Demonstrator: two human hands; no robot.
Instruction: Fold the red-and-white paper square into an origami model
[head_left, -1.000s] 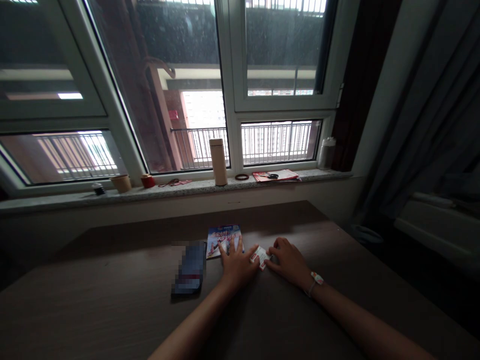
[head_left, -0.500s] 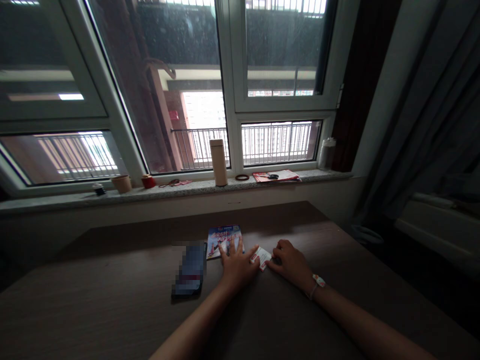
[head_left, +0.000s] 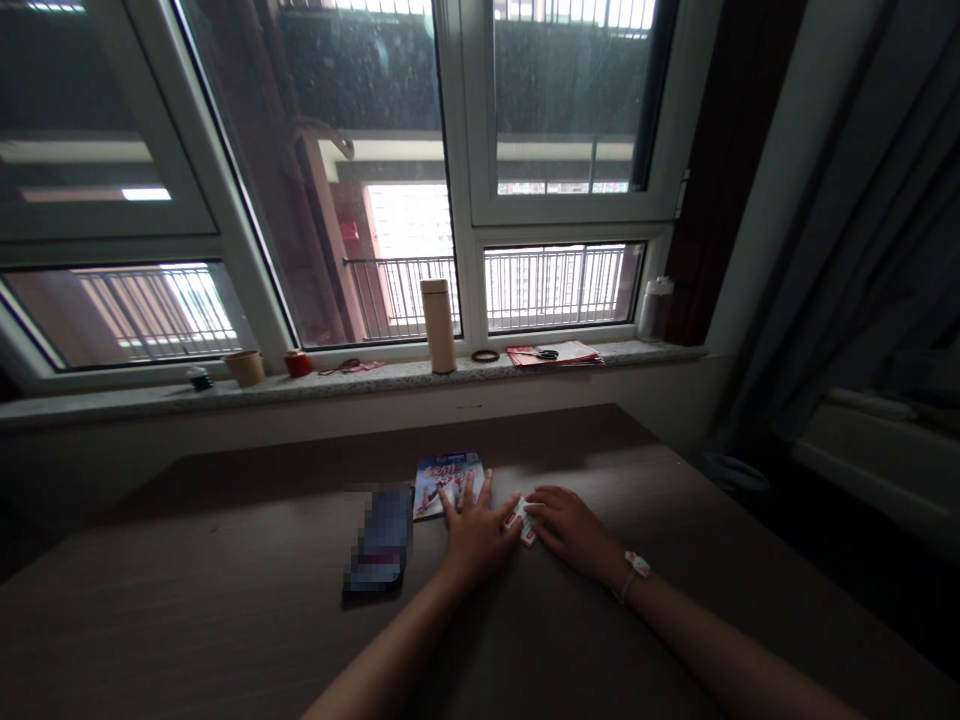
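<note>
A small white card with red print lies on the dark brown table, partly hidden by my fingers. My left hand rests palm down with its fingers spread. Its thumb touches the card's left side, while its longer fingers reach over the lower right of a colourful blue printed leaflet. From the right, my right hand lies with fingers stretched out over the card's right part. A bracelet circles the right wrist.
Left of the leaflet lies a dark blue flat object, blurred by pixels. On the windowsill stand a beige flask, a paper cup, a red spool, scissors on red papers and a clear bottle.
My right hand has moved slightly left onto the card, and its curled fingers have straightened out over it. The left hand has stayed nearly in place.
</note>
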